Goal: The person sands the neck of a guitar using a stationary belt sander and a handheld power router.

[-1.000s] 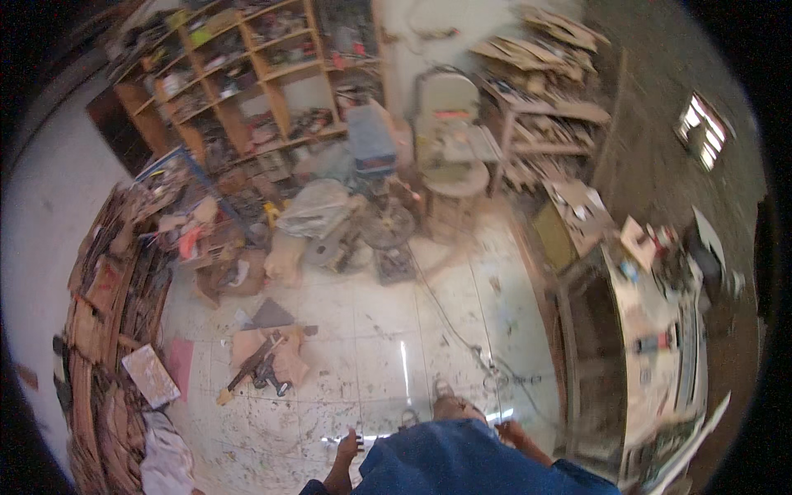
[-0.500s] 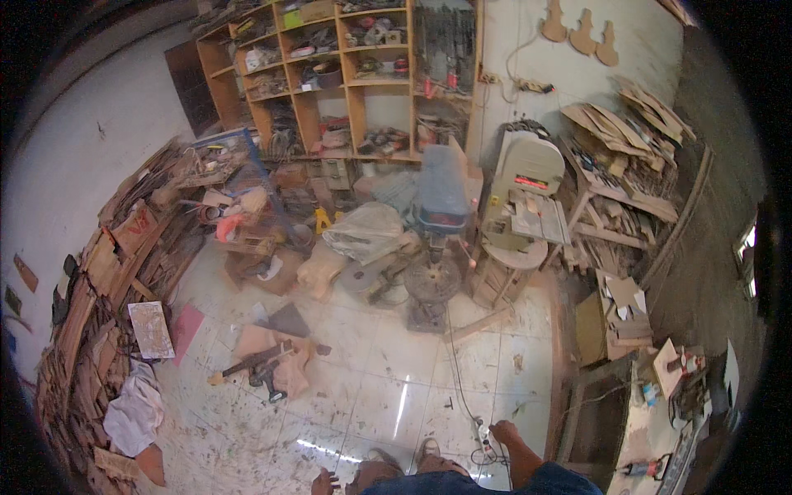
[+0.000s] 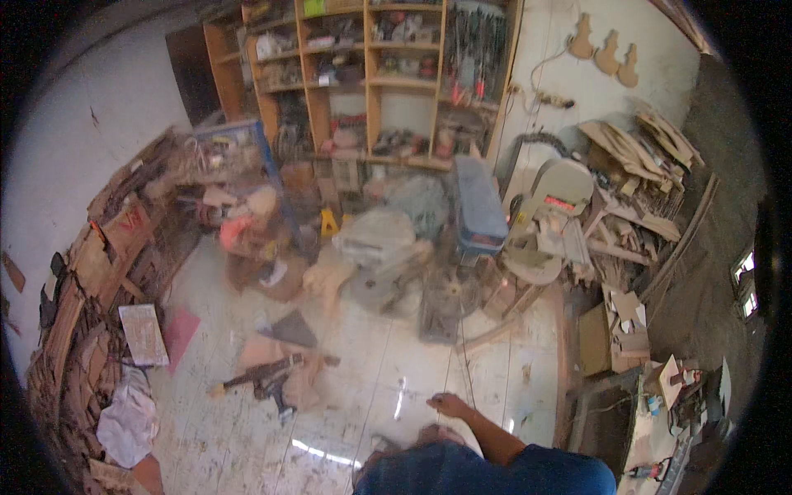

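Note:
My right hand (image 3: 450,404) reaches forward over the pale, dusty floor (image 3: 346,412), its forearm coming out of a blue sleeve (image 3: 495,474) at the lower edge. Its fingers look spread and nothing is in them. The hand touches nothing; nearest to it are thin cords (image 3: 462,363) trailing across the floor. My left hand is out of the picture. A dark power tool (image 3: 272,381) lies on wood scraps to the left.
Wooden shelving (image 3: 371,82) full of tools lines the far wall. A band saw (image 3: 553,202), a blue-covered machine (image 3: 478,206) and covered equipment (image 3: 375,239) crowd the middle. Stacked wood (image 3: 91,272) runs along the left; a cluttered bench (image 3: 672,404) stands at right.
The view has tilted up and swung, so the shelves and band saw sit more central. My right arm now stretches forward into view; the left hand has dropped out of sight.

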The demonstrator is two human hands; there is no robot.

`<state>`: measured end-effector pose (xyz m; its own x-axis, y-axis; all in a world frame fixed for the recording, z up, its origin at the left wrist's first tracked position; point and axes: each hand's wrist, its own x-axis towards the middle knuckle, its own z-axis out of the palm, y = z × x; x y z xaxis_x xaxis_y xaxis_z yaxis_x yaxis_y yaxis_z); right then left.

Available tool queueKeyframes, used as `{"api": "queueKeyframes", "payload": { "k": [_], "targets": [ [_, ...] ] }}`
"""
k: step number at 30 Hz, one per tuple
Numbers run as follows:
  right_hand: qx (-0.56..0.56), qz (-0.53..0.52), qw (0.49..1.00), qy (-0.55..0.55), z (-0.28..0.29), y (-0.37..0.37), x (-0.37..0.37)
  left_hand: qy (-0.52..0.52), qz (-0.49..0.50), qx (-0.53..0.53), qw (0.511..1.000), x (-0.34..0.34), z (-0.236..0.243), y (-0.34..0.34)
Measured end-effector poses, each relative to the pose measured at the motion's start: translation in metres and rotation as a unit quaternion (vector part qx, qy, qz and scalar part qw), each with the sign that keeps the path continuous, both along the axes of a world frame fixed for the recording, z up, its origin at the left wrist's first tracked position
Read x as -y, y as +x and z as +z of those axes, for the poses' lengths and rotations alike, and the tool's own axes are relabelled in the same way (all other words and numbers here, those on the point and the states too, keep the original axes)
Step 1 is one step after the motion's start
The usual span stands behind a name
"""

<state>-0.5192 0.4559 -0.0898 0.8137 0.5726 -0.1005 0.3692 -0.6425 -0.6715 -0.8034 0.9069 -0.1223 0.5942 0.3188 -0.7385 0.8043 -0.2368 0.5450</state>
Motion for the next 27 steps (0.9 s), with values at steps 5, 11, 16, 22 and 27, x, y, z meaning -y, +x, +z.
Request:
{"api": "queueKeyframes", "payload": {
  "k": [5,11,16,22,27],
  "targets": [
    [-0.332,-0.146,0.925,0.112,0.039,0.012,-0.019,0.322,-0.259,0.211,0.886,-0.059,-0.043,0.012],
    [-0.368,-0.301,0.851,0.221,0.098,0.114,-0.029,-0.117,0.077,0.167,0.976,-0.038,-0.014,0.231],
    [-0.375,-0.313,0.831,0.267,0.11,0.226,-0.057,-0.15,0.093,0.085,0.981,-0.046,0.016,0.333],
    [-0.378,-0.266,0.831,0.308,0.123,0.366,-0.088,-0.146,0.158,0.05,0.975,-0.073,0.019,0.376],
    [-0.373,-0.352,0.767,0.385,0.169,0.472,-0.115,0.327,-0.455,0.154,0.814,-0.098,-0.023,0.385]
  ]
}}
